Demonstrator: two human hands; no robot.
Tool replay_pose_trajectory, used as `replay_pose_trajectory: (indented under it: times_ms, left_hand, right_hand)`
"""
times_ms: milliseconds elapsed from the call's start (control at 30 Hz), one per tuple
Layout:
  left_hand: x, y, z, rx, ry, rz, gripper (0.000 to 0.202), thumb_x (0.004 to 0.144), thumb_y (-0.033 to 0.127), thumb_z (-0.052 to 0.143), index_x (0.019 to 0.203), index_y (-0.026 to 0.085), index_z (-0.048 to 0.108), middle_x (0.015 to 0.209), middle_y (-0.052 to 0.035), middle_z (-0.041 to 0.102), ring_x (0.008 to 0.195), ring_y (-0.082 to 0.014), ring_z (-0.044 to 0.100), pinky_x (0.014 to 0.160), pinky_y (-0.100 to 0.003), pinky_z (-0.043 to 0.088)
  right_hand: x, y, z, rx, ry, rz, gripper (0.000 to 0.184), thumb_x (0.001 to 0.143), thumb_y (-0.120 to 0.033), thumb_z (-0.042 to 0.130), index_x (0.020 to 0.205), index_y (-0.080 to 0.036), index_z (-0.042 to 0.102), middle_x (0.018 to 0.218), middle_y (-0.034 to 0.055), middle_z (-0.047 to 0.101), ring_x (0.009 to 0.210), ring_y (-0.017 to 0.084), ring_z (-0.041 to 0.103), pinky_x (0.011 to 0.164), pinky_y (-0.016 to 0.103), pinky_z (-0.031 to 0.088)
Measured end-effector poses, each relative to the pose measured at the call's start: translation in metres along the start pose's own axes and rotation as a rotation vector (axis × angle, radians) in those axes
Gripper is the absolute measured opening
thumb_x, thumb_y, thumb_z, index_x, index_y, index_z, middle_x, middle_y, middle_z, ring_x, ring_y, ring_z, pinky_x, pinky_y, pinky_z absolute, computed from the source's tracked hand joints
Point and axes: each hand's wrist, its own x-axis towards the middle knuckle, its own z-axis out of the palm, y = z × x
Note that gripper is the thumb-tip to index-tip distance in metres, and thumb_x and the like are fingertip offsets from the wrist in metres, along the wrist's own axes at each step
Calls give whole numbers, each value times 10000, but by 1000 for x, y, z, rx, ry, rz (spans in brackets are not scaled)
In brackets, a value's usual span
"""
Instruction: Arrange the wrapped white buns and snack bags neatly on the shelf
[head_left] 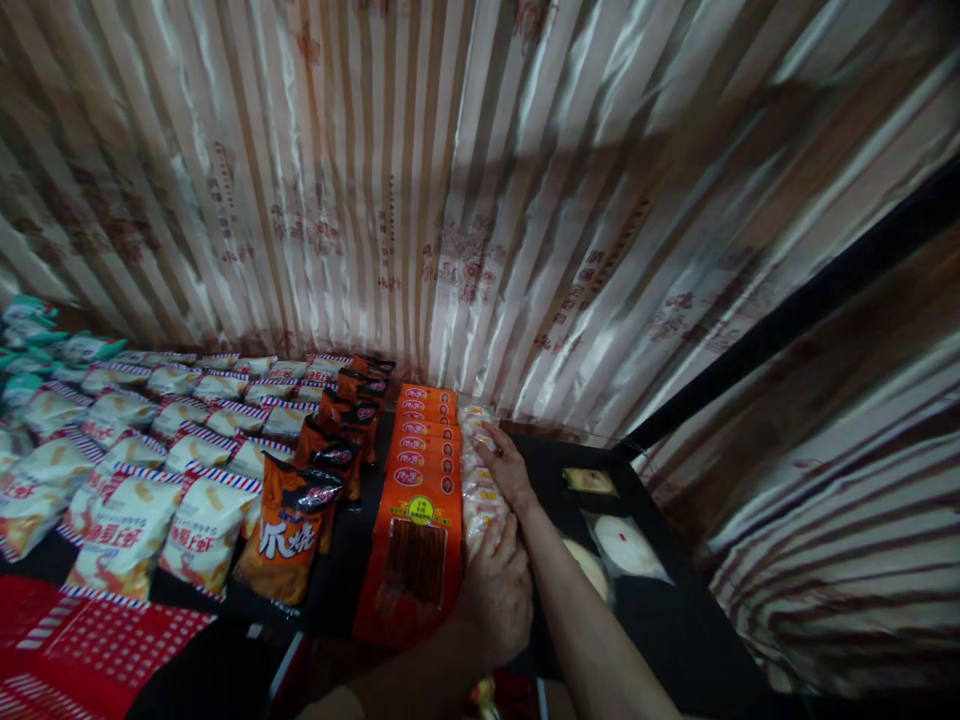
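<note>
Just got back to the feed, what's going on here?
A person has both bare hands on a row of clear-wrapped packets on a black table. The left hand is at the near end and the right hand farther back; how firmly either grips is unclear. Orange packs lie overlapped just left of that row, with orange-and-black bags standing beyond them. To the right lies a round white item in clear wrap.

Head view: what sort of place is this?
Probably a snack shop or stall: rows of white snack bags and overlapping orange packets on a black tabletop, red basket nearby.
</note>
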Motion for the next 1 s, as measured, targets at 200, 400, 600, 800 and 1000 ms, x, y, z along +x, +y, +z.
replay_pose_trajectory:
  times_ms: [200, 400, 600, 800, 1000]
  left_hand:
    - [1, -2, 5, 9, 24, 7, 490, 850, 256, 415, 1323, 136, 469, 1332, -116, 515, 1344, -309, 311, 1142, -489, 139]
    - [-2, -6, 0, -38, 68, 1, 499, 844, 228, 383, 1334, 175, 466, 1364, -72, 497, 1341, -288, 326, 1144, -483, 172]
    - [-9, -10, -9, -99, 81, -24, 502, 849, 210, 348, 1335, 183, 472, 1359, -71, 504, 1314, -287, 370, 1123, -496, 219]
    - [-17, -20, -9, -71, 63, -53, 509, 888, 240, 340, 1389, 162, 388, 1385, -91, 472, 1311, -275, 378, 1106, -474, 266]
    - [-20, -25, -11, 10, 57, -2, 525, 868, 164, 347, 1391, 183, 378, 1416, -73, 435, 1300, -255, 398, 1132, -455, 201]
  right_hand:
    - [-1, 1, 3, 39, 38, 5, 457, 693, -468, 651, 1094, -248, 662, 1246, 42, 601, 1154, 209, 548, 1030, 395, 393]
    - [-2, -3, 6, 31, 81, 43, 472, 664, -465, 672, 1078, -239, 677, 1262, 57, 589, 1164, 222, 544, 1019, 389, 406]
    - [-4, -4, 13, 6, 95, 33, 444, 679, -451, 666, 1077, -256, 679, 1275, 46, 582, 1164, 220, 544, 1018, 393, 406]
    - [-6, -4, 25, 23, 107, 25, 464, 677, -465, 670, 1091, -256, 672, 1283, 52, 573, 1184, 226, 526, 1042, 419, 377]
    - [-6, -5, 35, 11, 121, 9, 449, 665, -462, 684, 1071, -268, 682, 1254, 42, 595, 1163, 224, 543, 1029, 412, 394]
